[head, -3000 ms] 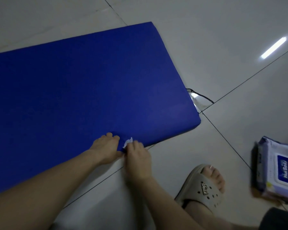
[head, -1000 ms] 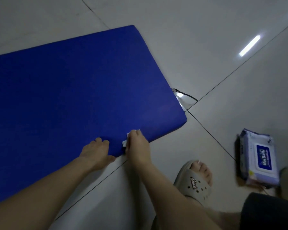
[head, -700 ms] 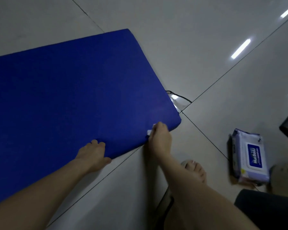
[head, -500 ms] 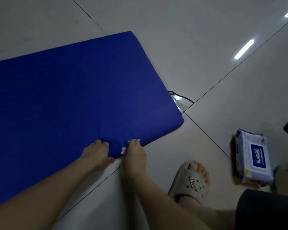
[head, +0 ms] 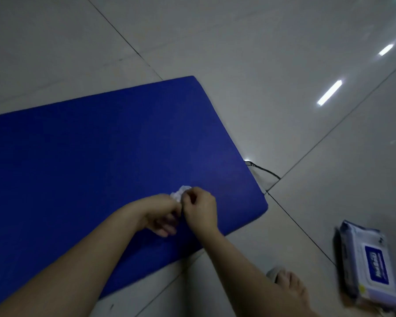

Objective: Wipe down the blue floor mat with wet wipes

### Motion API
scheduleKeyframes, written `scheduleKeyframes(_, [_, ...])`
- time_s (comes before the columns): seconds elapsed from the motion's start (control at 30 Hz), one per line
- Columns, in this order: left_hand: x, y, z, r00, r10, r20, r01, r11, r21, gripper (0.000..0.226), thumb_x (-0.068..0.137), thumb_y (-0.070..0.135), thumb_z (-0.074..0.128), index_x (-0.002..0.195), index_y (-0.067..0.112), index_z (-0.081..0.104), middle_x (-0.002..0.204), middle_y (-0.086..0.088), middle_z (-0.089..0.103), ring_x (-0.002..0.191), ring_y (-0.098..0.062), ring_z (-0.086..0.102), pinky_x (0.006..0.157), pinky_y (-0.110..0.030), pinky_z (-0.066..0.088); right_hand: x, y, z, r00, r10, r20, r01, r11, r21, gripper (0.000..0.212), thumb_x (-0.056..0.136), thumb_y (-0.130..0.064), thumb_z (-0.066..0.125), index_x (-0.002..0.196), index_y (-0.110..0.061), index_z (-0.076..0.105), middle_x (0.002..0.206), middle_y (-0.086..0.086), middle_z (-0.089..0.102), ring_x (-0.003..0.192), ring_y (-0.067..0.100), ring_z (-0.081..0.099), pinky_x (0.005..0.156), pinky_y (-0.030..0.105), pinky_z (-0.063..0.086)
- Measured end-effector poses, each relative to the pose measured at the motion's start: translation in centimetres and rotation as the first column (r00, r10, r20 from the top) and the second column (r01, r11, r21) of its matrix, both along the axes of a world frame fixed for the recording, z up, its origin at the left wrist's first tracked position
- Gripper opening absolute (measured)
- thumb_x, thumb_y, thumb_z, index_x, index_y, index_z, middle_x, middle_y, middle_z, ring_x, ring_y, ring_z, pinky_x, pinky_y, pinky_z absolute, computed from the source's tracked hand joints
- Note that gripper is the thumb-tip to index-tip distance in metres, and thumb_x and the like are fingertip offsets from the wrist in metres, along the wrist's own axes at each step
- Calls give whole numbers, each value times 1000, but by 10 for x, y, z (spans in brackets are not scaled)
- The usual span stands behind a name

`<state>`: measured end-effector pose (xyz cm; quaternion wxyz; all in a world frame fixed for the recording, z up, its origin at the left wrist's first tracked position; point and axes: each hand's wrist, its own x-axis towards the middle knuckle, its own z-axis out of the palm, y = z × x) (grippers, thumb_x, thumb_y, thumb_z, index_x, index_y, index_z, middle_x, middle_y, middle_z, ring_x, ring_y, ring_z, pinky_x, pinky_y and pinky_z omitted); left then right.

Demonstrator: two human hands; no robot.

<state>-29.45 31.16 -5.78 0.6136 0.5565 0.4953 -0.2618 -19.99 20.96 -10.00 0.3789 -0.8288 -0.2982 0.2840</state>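
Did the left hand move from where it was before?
Yes. The left hand has left the near edge of the blue mat and gone inward over its top, meeting the right hand at the crumpled wipe.

Wet-wipes pack (head: 370,264): blue label, white lettering, too blurred to read. No other text.

The blue mat (head: 89,168) lies flat, a crumpled white wipe (head: 180,192) above its right end, the wipe pack (head: 370,264) lying apart.
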Motion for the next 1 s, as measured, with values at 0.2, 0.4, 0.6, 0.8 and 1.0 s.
scheduleKeyframes(0.2, [40,23,65,917,300,262,-316,948,20,18,97,24,68,115,26,71,107,-3,76,87,-17,74,71,-31,60,68,34,74,994,-29,-108,25,999,-38,37,96,-19,62,132,-19,56,78,-2,67,75,16,68,70,39,59])
scheduleKeyframes(0.4, [119,-17,179,970,139,201,-178,966,189,7,96,13,68,96,12,75,86,-9,70,72,-17,61,67,-32,53,130,-31,191,931,-165,-324,100,973,-207,15,91,-3,58,79,0,66,66,16,64,57,26,60,54,38,50])
scheduleKeyframes(0.6, [217,-111,294,972,-113,207,65,972,225,24,87,22,78,100,5,68,94,-15,70,79,-25,63,78,-42,57,181,-164,306,698,-555,-452,497,831,-252,14,89,-13,74,82,-2,68,70,10,66,63,19,63,55,29,54])
scheduleKeyframes(0.8, [313,-234,371,876,-406,261,369,912,180,16,90,9,73,87,9,57,95,-25,70,83,-34,72,75,-44,60,232,-297,382,366,-788,-496,787,546,-288,14,91,2,61,97,-9,67,74,17,62,54,19,54,50,28,49])
scheduleKeyframes(1.0, [385,-341,405,769,-584,259,541,811,223,11,87,11,75,80,14,68,83,-19,71,82,-37,71,78,-50,59,281,-416,427,160,-867,-471,885,337,-320,24,95,12,48,87,-5,64,79,19,60,52,20,52,42,25,43])
